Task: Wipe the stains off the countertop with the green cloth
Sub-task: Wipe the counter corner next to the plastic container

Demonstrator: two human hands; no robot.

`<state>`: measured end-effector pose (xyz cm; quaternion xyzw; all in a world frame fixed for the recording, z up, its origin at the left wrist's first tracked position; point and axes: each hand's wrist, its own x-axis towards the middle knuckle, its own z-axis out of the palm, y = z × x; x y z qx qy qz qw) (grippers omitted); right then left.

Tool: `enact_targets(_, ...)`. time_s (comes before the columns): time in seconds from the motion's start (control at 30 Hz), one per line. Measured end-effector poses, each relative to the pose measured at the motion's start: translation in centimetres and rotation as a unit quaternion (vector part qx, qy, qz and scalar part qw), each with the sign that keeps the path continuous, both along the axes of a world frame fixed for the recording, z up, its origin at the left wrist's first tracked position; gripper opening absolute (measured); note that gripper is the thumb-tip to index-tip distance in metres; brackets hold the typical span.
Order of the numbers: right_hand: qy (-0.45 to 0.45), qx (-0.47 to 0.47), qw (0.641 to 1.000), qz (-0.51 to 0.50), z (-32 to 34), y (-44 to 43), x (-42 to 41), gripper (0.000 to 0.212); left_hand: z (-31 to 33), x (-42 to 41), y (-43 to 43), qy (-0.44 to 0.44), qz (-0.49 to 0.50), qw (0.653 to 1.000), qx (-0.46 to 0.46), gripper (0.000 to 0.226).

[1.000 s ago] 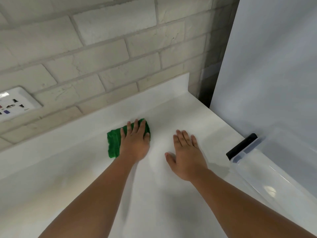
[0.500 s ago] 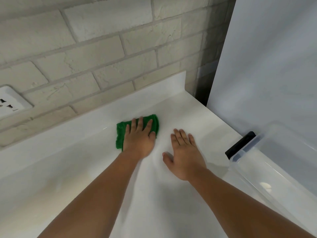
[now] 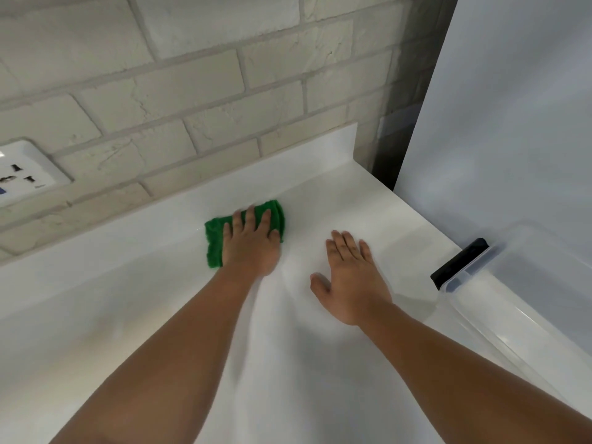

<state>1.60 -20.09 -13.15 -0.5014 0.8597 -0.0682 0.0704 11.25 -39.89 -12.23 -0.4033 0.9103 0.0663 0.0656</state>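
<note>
1. Step in hand: wiping, mid-stroke by my reading. The left hand (image 3: 250, 243) lies flat on the green cloth (image 3: 213, 240), fingers straight and slightly spread, pressing it down rather than clutching it.
2. Green cloth: folded into a small pad on the white counter (image 3: 144, 315), near the low white upstand (image 3: 288, 161) at the back. Its left and far edges show past the hand.
3. Right hand (image 3: 350, 278): palm down on bare counter just right of the cloth, apart from it. The fingers are straight and close together, the thumb is out, and it holds nothing; it appears to brace the body.
4. Stains: none can be made out on the glossy surface, so progress cannot be judged.
5. Next move, as a judgement: steady downward pressure and a sideways sweep, with the pad kept flat so it does not bunch under the palm.
6. Surface: smooth, white and reflective, so the cloth should slide easily.
7. Room: a pale painted brick wall (image 3: 208, 91) stands behind, with a white socket plate (image 3: 24, 173) at the left.
8. Right side: a tall pale panel (image 3: 512, 123). A clear plastic box (image 3: 528, 302) with a black clip (image 3: 459, 262) sits at the counter's right end, well apart from the cloth.
</note>
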Motion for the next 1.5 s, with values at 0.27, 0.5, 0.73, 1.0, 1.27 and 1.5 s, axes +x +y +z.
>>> enact_targets(0.27, 0.021, -0.003, 1.0, 0.008, -0.2, 0.2, -0.2, 0.091, -0.3, 6.3, 3.5, 0.02, -0.14, 0.99, 0.019, 0.069)
enact_targets(0.5, 0.024, -0.008, 1.0, 0.004, -0.3, 0.1, 0.0, 0.089, -0.6, 11.2, -1.3, 0.026, 0.022, 0.999, -0.004, 0.066)
enact_targets(0.73, 0.019, -0.011, 1.0, 0.0, -0.2, 0.0, 0.1, 0.091, 0.1, 6.1, 0.3, 0.005, 0.045, 0.999, 0.025, 0.059)
enact_targets(1.0, 0.018, 0.007, 1.0, 0.002, -0.1, 0.2, 0.2, 0.093, -0.5, 15.0, 5.9, 0.038, -0.068, 0.997, 0.017, 0.07)
enact_targets(1.27, 0.01, -0.003, 1.0, 0.004, -0.4, 0.5, 0.3, 0.094, 0.2, 9.1, 4.4, 0.008, 0.098, 0.994, 0.046, 0.061)
enact_targets(1.5, 0.001, -0.011, 1.0, 0.006, -0.4, 0.4, -0.1, 0.088, -0.4, 12.4, 12.2, 0.026, -0.095, 0.995, 0.005, 0.062)
